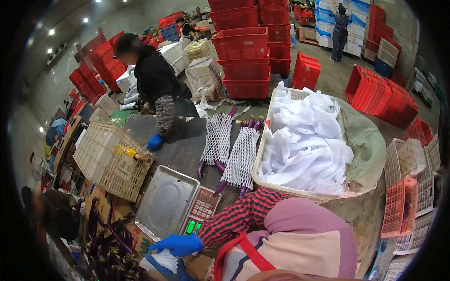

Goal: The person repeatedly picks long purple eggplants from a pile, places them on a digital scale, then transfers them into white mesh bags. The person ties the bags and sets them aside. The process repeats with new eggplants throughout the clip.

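Observation:
My right hand (181, 244), in a blue glove, reaches past the scale's near edge with its fingers pointing left. Just below it, my left hand (168, 270), also gloved in blue, holds a bunched white foam net sleeve (166, 260). The right fingers touch the top of this net; whether they grip it is hidden. Loose purple eggplants (105, 246) are heaped to the left of both hands. Beyond them sits a digital scale with a bare metal pan (167, 202) and a lit display (191, 227). Two netted eggplant bundles (217, 138) (242, 158) lie behind the scale.
A cream crate (263, 172) full of white foam nets (306, 140) stands at the right. Across the table, a co-worker's gloved hand (155, 141) rests near a tilted plastic crate (112, 159) and a yellow-wrapped tool (132, 153). Stacked red crates (242, 45) rise behind.

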